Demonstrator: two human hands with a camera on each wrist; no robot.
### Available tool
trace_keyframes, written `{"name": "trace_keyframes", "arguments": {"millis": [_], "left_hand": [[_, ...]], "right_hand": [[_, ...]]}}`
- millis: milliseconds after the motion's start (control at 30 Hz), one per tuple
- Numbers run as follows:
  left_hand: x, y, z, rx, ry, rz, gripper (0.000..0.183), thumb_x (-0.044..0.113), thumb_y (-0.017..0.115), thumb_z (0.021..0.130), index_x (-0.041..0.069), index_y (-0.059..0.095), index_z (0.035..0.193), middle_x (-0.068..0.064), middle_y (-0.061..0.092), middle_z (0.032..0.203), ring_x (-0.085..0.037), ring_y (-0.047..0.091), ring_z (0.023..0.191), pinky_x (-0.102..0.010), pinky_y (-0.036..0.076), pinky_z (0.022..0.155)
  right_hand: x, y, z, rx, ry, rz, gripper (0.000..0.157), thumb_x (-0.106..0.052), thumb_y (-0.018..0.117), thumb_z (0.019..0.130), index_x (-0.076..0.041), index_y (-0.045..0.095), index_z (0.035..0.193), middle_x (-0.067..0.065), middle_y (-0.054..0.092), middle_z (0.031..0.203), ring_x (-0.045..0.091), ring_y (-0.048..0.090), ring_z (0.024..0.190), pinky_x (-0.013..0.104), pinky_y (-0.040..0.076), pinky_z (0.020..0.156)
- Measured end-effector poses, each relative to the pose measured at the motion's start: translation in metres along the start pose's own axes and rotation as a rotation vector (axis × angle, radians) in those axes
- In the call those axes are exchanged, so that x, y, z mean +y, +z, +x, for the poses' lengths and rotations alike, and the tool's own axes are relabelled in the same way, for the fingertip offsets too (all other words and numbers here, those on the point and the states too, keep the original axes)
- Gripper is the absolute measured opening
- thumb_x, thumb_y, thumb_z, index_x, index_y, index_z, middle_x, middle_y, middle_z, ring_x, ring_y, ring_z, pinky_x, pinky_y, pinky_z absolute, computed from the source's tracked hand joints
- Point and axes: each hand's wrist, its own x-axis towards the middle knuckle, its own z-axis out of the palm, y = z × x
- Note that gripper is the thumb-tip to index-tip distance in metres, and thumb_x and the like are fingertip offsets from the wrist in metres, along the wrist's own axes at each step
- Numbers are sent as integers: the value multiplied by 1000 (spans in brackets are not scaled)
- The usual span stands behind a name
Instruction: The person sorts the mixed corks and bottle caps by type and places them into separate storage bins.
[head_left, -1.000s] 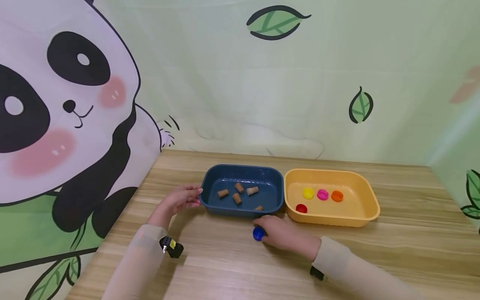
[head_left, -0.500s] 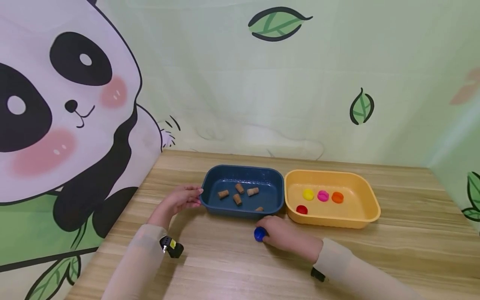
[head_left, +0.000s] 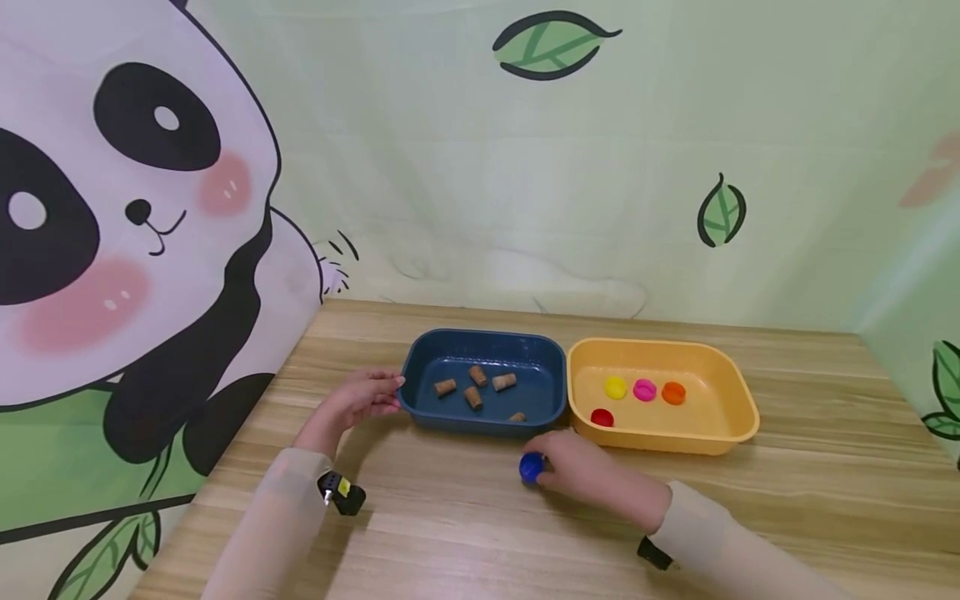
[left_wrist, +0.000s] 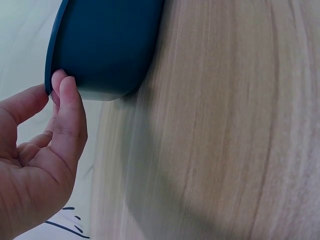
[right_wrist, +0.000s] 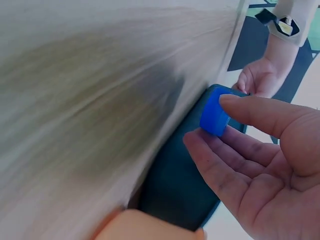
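Note:
My right hand (head_left: 577,462) pinches a round blue bottle cap (head_left: 532,467) between thumb and fingers, just in front of the dark blue tray (head_left: 480,427). The right wrist view shows that same cap (right_wrist: 215,112) held on edge, apart from the wooden tabletop. At the far side, my left hand (head_left: 362,396) grips the tray's left end. Close up, the left thumb lies at the tray's rim (left_wrist: 52,50) and the fingertips touch its outer wall. Several brown corks (head_left: 473,397) lie inside the dark blue tray.
A yellow tray (head_left: 675,443) stands against the right end of the blue one. In it lie a yellow cap (head_left: 616,387), a pink cap (head_left: 644,390), an orange cap (head_left: 673,393) and a red cap (head_left: 602,417). A panda-print curtain (head_left: 420,167) hangs behind the table.
My right hand has shifted slightly right along the tray's front, carrying the blue bottle cap. The left hand keeps its place at the tray's end.

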Motion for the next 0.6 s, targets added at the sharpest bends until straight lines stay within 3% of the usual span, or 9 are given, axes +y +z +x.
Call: {"name": "trace_keyframes", "arguments": {"millis": [433, 600], "left_hand": [[2, 0, -3, -3, 2, 6, 38, 15, 51, 108, -11, 47, 135, 4, 65, 76, -5, 64, 70, -16, 60, 67], [2, 0, -3, -5, 4, 14, 41, 16, 52, 108, -11, 46, 138, 4, 66, 77, -5, 64, 71, -16, 60, 69]], "right_hand": [[15, -25, -36, 20, 179, 101, 27, -7, 80, 86, -6, 73, 112, 1, 71, 95, 15, 60, 82, 35, 60, 78], [28, -36, -51, 35, 164, 90, 28, -8, 80, 86, -3, 72, 112, 2, 73, 95, 13, 62, 82, 31, 60, 76]]}}
